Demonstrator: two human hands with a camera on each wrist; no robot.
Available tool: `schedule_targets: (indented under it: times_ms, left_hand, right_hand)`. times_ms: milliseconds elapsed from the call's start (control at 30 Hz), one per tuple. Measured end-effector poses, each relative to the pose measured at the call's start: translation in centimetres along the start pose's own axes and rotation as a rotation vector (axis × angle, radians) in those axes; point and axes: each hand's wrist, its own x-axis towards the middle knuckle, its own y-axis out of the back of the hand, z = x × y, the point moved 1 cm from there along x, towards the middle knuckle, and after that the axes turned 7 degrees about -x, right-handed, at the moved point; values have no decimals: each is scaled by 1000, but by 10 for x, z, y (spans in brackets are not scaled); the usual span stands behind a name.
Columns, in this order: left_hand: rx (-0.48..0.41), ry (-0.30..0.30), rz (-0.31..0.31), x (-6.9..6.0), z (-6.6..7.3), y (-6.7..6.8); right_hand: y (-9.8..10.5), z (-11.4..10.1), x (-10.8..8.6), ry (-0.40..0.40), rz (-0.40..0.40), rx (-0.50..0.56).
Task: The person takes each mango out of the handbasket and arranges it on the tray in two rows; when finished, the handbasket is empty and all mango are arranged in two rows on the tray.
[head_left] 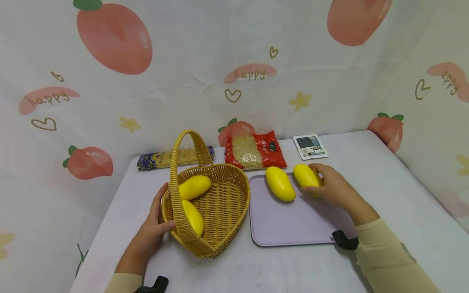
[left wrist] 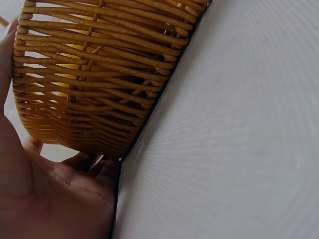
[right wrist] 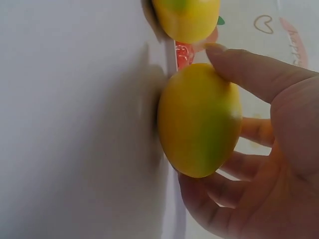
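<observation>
A heart-shaped wicker basket [head_left: 223, 211] with a tall arched handle stands left of centre, with two yellow mangoes [head_left: 195, 187] lying inside. My left hand [head_left: 154, 226] holds the basket's left side, its thumb at the rim by the handle's foot; the left wrist view shows that palm against the woven wall [left wrist: 94, 74]. On the lilac tray [head_left: 289, 228] lie two more mangoes. Around the right-hand mango [head_left: 305, 177] my right hand [head_left: 335, 189] curls, thumb on one side and fingers on the other. The other mango [head_left: 280, 184] lies just left of it, untouched.
Behind the tray lies a red bag of pasta [head_left: 253, 150]. A long blue and gold packet [head_left: 161, 158] sits behind the basket, and a small white pack [head_left: 310, 146] at the back right. A printed cloth hangs along the table's far side.
</observation>
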Motion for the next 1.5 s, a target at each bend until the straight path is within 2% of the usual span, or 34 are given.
schedule_targets:
  times_ms: [1033,1500]
  left_hand:
    - [-23,-3,-25,-1,0,1]
    - [-10,9,3,0,-1,2]
  right_hand:
    - [7,-5,-6,-20,13,-46]
    - [24,-5,-12,-31,58,-28]
